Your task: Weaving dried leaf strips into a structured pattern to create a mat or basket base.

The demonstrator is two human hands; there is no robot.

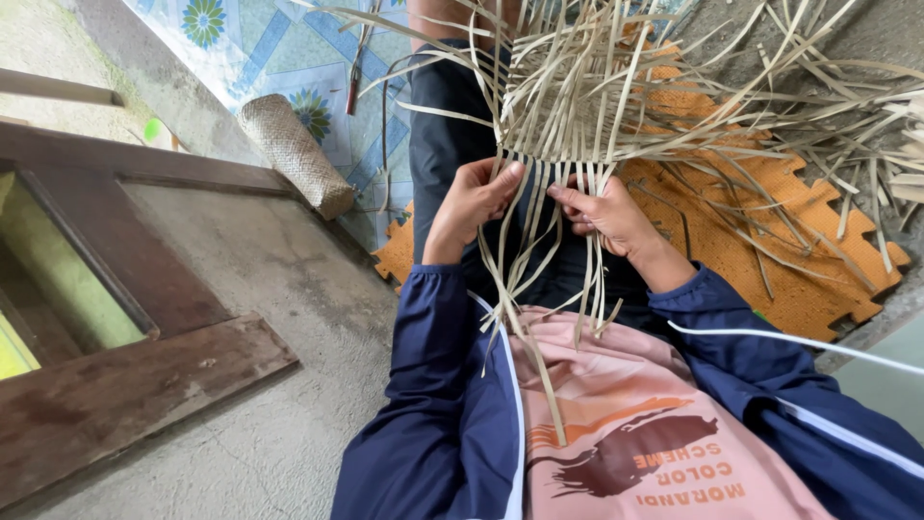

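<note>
While the left hand pinches pale straw strips, the right hand (fingers curled) grips neighbouring ones.

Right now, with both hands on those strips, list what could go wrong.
1. The left hand and right hand pinch only a few pale strips at the weave's edge; letting go could loosen that row.
2. Loose strip ends splay and cross over the orange mat, so a wrong one might get picked up.
</note>
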